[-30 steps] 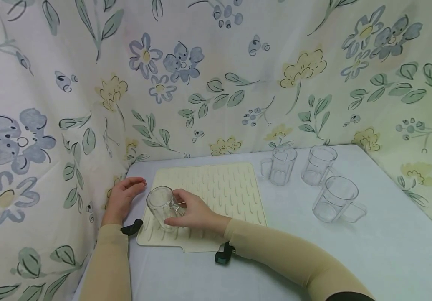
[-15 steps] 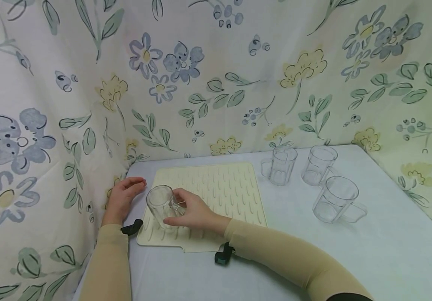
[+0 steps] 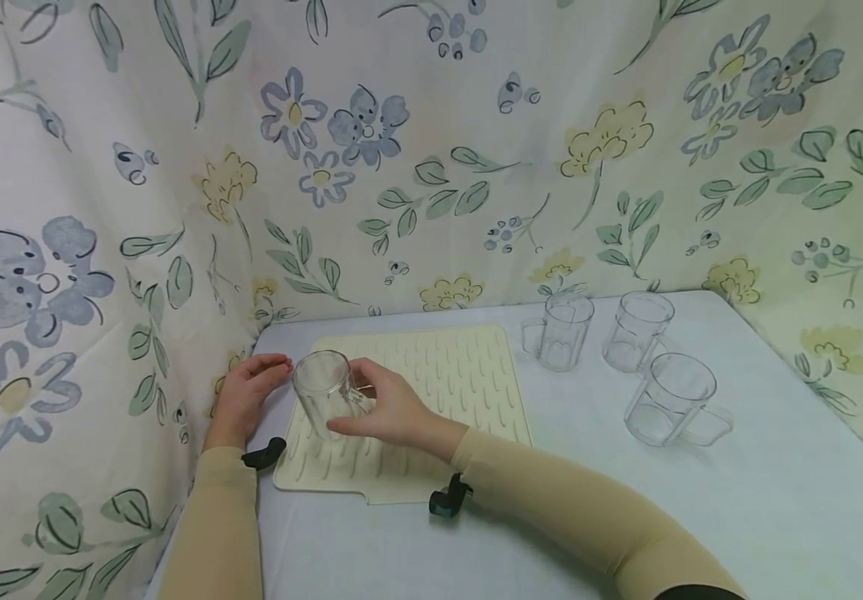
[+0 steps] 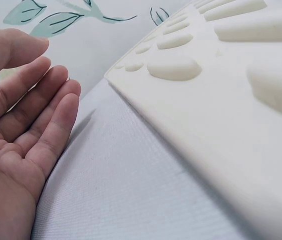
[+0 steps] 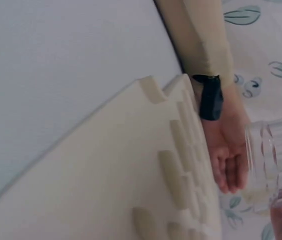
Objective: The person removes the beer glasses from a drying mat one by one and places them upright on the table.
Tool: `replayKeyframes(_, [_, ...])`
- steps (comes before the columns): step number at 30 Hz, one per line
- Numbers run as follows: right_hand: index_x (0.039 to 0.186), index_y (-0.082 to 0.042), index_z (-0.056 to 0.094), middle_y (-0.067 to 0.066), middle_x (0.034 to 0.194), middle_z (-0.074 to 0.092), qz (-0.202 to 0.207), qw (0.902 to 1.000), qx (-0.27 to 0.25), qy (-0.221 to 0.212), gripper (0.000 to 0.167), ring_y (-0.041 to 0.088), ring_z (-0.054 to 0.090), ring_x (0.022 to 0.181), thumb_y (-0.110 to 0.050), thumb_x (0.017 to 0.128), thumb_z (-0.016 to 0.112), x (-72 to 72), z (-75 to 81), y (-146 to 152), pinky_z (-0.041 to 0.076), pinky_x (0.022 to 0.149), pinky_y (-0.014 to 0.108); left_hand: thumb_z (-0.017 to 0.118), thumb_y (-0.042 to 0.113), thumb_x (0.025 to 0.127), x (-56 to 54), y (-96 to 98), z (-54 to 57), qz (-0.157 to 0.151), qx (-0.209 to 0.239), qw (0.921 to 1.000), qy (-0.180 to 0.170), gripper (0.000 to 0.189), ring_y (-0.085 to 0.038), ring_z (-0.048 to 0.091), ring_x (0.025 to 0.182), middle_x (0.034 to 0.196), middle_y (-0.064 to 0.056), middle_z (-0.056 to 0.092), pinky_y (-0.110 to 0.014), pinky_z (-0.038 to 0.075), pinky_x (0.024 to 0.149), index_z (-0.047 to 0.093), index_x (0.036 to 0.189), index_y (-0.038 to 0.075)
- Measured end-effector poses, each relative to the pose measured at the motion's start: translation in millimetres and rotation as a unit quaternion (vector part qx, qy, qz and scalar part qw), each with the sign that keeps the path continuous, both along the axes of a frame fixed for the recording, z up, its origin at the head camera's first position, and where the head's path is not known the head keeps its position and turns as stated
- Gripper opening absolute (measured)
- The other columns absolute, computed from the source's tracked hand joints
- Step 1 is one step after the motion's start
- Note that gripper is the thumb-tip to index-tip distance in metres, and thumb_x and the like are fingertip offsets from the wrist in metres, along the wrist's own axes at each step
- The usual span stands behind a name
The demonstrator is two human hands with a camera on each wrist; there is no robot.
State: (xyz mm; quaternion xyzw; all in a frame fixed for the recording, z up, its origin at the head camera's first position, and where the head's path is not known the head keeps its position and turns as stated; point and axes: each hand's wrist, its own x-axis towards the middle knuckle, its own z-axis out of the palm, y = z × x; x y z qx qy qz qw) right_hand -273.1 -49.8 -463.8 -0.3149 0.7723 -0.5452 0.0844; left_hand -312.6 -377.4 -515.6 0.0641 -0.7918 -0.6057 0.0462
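Observation:
My right hand (image 3: pixel 397 408) grips a clear glass mug (image 3: pixel 317 396) at its handle side, thumb low and fingers behind. The mug is upright with a slight tilt, over the front left part of a cream ridged drying mat (image 3: pixel 454 375). In the right wrist view the mug's base (image 5: pixel 260 160) shows off the mat, and only fingertips of the right hand are in sight. My left hand (image 3: pixel 247 396) rests on the cloth beside the mat's left edge. The left wrist view shows that hand (image 4: pixel 26 115) palm up to the side, fingers relaxed, holding nothing.
Several more things stand to the right on the white cloth (image 3: pixel 551 533): one glass mug (image 3: pixel 562 333) near the mat's back right corner, another mug (image 3: pixel 635 332) beside it, and a third mug (image 3: pixel 667 400) nearer. A flowered curtain (image 3: pixel 431 167) hangs behind and at the left.
The right hand has raised the glass mug a little from the mat, and the mug has shifted slightly up in view. The left hand and the other mugs stay in place.

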Motion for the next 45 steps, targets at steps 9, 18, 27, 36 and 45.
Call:
replayKeyframes(9, [0.147, -0.025, 0.06, -0.007, 0.138, 0.07, -0.017, 0.9994, -0.014, 0.027, 0.068, 0.013, 0.069, 0.132, -0.04, 0.089, 0.092, -7.1, 27.7, 15, 0.058, 0.113, 0.033, 0.077, 0.023, 0.108, -1.9, 1.4, -0.9, -0.008, 0.05, 0.9984, 0.023, 0.039, -0.004, 0.073, 0.114, 0.119, 0.011, 0.076, -0.013, 0.058, 0.098, 0.069, 0.138, -0.001])
replayKeyframes(18, [0.151, -0.023, 0.059, -0.004, 0.141, 0.07, -0.025, 0.9972, -0.06, 0.037, 0.071, 0.017, 0.064, 0.143, -0.033, 0.09, 0.093, -11.6, 58.4, 41, 0.051, 0.125, 0.042, 0.077, 0.024, 0.108, -0.8, 2.9, -0.4, -0.003, 0.049, 0.9987, 0.012, 0.049, -0.001, 0.074, 0.112, 0.12, 0.011, 0.075, -0.012, 0.058, 0.098, 0.063, 0.145, -0.006])
replayKeyframes(27, [0.153, -0.026, 0.059, -0.006, 0.145, 0.07, -0.046, 0.9941, -0.079, 0.06, 0.072, 0.017, 0.061, 0.146, -0.034, 0.089, 0.091, -11.5, 81.4, 69, 0.046, 0.128, 0.05, 0.076, 0.032, 0.109, 0.5, 2.6, 0.0, 0.012, 0.01, 0.9999, -0.005, 0.051, -0.001, 0.071, 0.116, 0.129, 0.007, 0.074, -0.009, 0.055, 0.099, 0.065, 0.147, 0.001])
replayKeyframes(36, [0.154, -0.024, 0.06, -0.005, 0.151, 0.069, -0.055, 0.9907, -0.099, 0.075, 0.072, 0.015, 0.057, 0.151, -0.029, 0.09, 0.091, -9.0, 94.8, 96, 0.04, 0.133, 0.052, 0.075, 0.032, 0.109, -0.2, 2.6, -1.6, 0.011, 0.015, 0.9998, -0.007, 0.051, -0.002, 0.071, 0.118, 0.133, 0.005, 0.073, -0.01, 0.055, 0.099, 0.064, 0.149, 0.001])
replayKeyframes(45, [0.157, -0.024, 0.06, -0.004, 0.153, 0.068, -0.077, 0.9864, -0.106, 0.1, 0.074, 0.017, 0.058, 0.15, -0.025, 0.09, 0.091, -2.7, 103.5, 125, 0.043, 0.131, 0.053, 0.076, 0.037, 0.108, -0.3, 1.1, -1.7, 0.009, 0.004, 0.9999, -0.003, 0.05, -0.004, 0.07, 0.119, 0.133, 0.003, 0.073, -0.01, 0.055, 0.099, 0.068, 0.145, 0.004])
